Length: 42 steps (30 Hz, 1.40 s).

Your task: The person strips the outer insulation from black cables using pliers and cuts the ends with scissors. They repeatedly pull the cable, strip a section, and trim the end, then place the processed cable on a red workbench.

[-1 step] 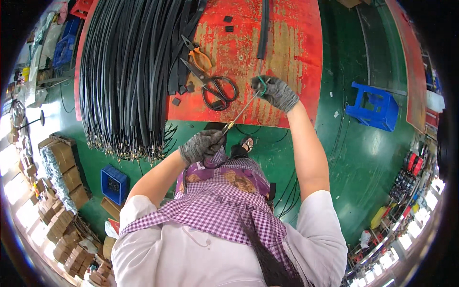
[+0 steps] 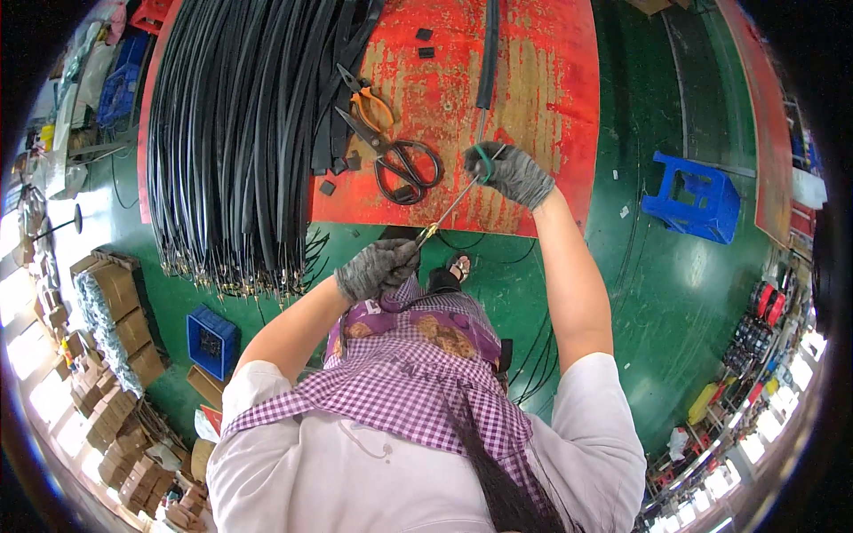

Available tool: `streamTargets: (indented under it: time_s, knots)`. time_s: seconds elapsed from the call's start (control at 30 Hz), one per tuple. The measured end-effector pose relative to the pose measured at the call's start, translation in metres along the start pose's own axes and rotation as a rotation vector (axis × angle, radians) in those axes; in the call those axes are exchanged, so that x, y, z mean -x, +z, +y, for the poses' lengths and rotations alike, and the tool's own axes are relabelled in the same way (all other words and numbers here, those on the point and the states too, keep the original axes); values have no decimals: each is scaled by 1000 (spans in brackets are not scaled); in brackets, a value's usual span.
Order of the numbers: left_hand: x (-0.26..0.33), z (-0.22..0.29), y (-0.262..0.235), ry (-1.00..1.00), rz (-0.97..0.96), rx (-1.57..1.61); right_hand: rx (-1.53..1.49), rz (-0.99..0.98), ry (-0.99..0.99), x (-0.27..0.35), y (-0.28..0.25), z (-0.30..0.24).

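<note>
While the gloved left hand (image 2: 378, 269) is closed around the lower end of a thin grey rod (image 2: 457, 203), by a brass-coloured fitting (image 2: 430, 232), the gloved right hand (image 2: 514, 173) grips its upper part beside a green loop (image 2: 486, 163). The rod slants between the 2 hands, near 1 pair of black-handled scissors (image 2: 382, 147) on the red table (image 2: 569, 89).

The worn red surface (image 2: 551, 98) carries a thick bundle of black strips (image 2: 240, 133) on its left, hanging past the near edge. Beside it lie orange-handled pliers (image 2: 363, 92) and, nearer, dark scissors (image 2: 379, 147), with small black pieces (image 2: 426, 52) scattered about and a single strip (image 2: 488, 67) farther right.
</note>
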State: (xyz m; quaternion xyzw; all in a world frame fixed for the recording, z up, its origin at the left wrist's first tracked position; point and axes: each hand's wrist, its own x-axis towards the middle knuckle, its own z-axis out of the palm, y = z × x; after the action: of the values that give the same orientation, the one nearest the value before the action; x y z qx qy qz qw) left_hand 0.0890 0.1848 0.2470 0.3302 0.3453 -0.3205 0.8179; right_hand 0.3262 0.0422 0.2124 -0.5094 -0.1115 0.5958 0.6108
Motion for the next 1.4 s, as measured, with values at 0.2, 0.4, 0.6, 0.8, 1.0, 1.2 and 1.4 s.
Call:
streamTargets:
  time_s: [0.2,0.4,0.6,0.8,1.0,1.2,1.4]
  knots:
    - [-32,28,22,57,-81,99,535,-194,-64,11,34,2]
    - [-42,50,55,167,115,-380,672,21,-167,41,29,-1]
    - [-36,35,93,359,76,-543,487,177,-156,122,39,-1]
    - [-24,11,122,522,52,-757,73,213,-277,175,63,16]
    - [-13,-10,140,528,33,-680,215,310,-346,196,70,32]
    - [-7,-23,144,661,-45,-665,22,355,-459,201,84,45]
    - [-5,-37,129,921,-127,-1111,186,238,-448,204,92,59]
